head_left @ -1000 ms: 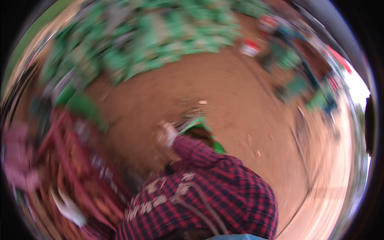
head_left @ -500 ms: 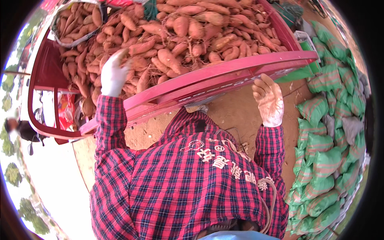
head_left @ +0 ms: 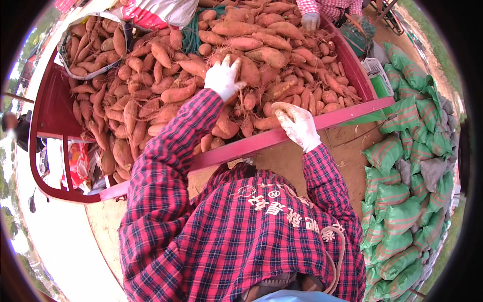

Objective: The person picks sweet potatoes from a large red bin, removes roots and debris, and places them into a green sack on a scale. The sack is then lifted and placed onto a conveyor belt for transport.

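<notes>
A large heap of reddish sweet potatoes fills the red cart bed. My left hand, in a white glove, reaches over the middle of the heap with its fingers spread. It rests on or just above a thick sweet potato; contact is hard to tell. My right hand, in a white glove soiled brown at the fingers, is at the cart's near red side rail. Its fingers are slightly bent, the thumb apart from them, and no object shows between them.
A co-worker's gloved hand is at the far side of the heap. An open sack of sweet potatoes stands at the far left, beside a white and red bag. Green filled sacks are piled on the right, near a white crate.
My left hand has moved right over the heap. The right hand has moved left and up to the rail. The rail appears lower, and a co-worker's hand and the white and red bag now show.
</notes>
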Demonstrator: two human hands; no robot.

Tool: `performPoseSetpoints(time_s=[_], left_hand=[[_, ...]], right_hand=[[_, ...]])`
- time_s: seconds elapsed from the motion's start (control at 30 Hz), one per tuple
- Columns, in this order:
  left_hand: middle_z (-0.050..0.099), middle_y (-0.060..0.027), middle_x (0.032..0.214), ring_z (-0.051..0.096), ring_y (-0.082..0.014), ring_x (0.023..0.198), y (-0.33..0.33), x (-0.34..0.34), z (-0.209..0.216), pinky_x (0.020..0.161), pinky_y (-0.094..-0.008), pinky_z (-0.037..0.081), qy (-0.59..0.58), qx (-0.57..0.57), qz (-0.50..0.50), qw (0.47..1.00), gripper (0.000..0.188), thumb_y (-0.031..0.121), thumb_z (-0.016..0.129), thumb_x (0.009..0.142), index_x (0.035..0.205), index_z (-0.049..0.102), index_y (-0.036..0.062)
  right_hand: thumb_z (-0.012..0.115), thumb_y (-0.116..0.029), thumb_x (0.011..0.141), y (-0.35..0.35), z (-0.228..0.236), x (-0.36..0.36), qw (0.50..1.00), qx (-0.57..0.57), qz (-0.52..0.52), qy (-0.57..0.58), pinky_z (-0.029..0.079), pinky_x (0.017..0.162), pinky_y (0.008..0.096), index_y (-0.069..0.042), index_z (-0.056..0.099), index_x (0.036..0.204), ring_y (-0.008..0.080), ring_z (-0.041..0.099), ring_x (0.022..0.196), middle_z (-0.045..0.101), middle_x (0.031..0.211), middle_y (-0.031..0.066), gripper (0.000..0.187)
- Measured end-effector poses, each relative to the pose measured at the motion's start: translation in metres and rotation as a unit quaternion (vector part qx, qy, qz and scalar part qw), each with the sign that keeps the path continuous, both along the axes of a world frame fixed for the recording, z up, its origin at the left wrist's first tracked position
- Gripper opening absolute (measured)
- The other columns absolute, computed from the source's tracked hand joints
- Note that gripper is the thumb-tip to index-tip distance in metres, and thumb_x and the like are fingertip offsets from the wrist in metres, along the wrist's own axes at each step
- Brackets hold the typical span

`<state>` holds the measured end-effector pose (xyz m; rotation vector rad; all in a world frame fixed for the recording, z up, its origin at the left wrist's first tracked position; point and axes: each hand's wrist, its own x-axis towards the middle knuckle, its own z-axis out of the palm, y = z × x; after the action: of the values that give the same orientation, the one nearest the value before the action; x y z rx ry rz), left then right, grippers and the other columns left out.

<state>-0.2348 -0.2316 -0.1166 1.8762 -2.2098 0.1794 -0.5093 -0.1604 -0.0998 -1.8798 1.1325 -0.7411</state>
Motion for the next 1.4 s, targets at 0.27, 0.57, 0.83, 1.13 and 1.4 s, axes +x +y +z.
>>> performPoseSetpoints(time_s=[0.27, 0.57, 0.83, 1.13, 1.4], left_hand=[[0.043, -0.0182, 0.149, 0.045, -0.0471, 0.127, -0.03, -0.014, -0.021, 0.106, -0.0512, 0.044, 0.102, -0.031, 0.007, 0.994, 0.079, 0.038, 0.08, 0.077, 0.147, 0.047, 0.0235], [0.053, -0.0239, 0.134, 0.051, -0.0432, 0.121, 0.01, -0.001, -0.024, 0.107, -0.0464, 0.042, 0.278, -0.072, -0.018, 0.958, 0.082, 0.013, 0.074, 0.07, 0.146, 0.044, 0.008], [0.049, -0.0186, 0.146, 0.055, -0.0244, 0.127, 0.102, 0.023, 0.063, 0.101, -0.0332, 0.05, 0.727, -0.027, 0.077, 0.682, 0.057, 0.017, 0.059, 0.096, 0.148, 0.041, 0.0005], [0.064, -0.0164, 0.13, 0.062, -0.0282, 0.117, 0.047, -0.038, 0.062, 0.1, -0.0345, 0.046, 0.621, 0.245, -0.162, 0.727, 0.044, 0.029, 0.048, 0.105, 0.134, 0.056, -0.0031], [0.053, -0.015, 0.139, 0.049, -0.0345, 0.13, -0.136, -0.088, -0.001, 0.112, -0.0462, 0.035, -0.024, -0.008, -0.314, 0.949, 0.08, 0.022, 0.078, 0.074, 0.145, 0.044, 0.0091]], right_hand=[[0.06, -0.041, 0.092, -0.085, 0.005, 0.052, 0.963, -0.188, -0.043, 0.188, 0.051, 0.092, 0.0461, 0.001, 0.061, 0.118, 0.0395, 0.064, 0.103, 0.066, 0.112, 0.0241, 0.049], [0.087, -0.044, 0.069, -0.133, -0.012, 0.118, 0.908, -0.093, -0.091, 0.397, 0.053, 0.093, 0.0417, -0.003, 0.046, 0.135, 0.0331, 0.06, 0.114, 0.061, 0.12, 0.0173, 0.088], [0.074, -0.021, 0.09, -0.051, 0.022, 0.02, 0.645, 0.463, -0.049, -0.605, 0.055, 0.097, 0.0433, -0.006, 0.056, 0.131, 0.0257, 0.062, 0.115, 0.063, 0.125, 0.0107, 0.047], [0.078, -0.04, 0.083, -0.003, 0.0, 0.0, 0.587, 0.419, 0.036, -0.691, 0.056, 0.09, 0.0576, -0.006, 0.056, 0.126, 0.034, 0.066, 0.108, 0.063, 0.123, 0.0109, 0.06], [0.069, -0.052, 0.087, 0.027, -0.017, -0.029, 0.559, 0.332, 0.011, -0.76, 0.06, 0.079, 0.058, -0.004, 0.059, 0.127, 0.0416, 0.069, 0.098, 0.067, 0.12, 0.0157, 0.063]])
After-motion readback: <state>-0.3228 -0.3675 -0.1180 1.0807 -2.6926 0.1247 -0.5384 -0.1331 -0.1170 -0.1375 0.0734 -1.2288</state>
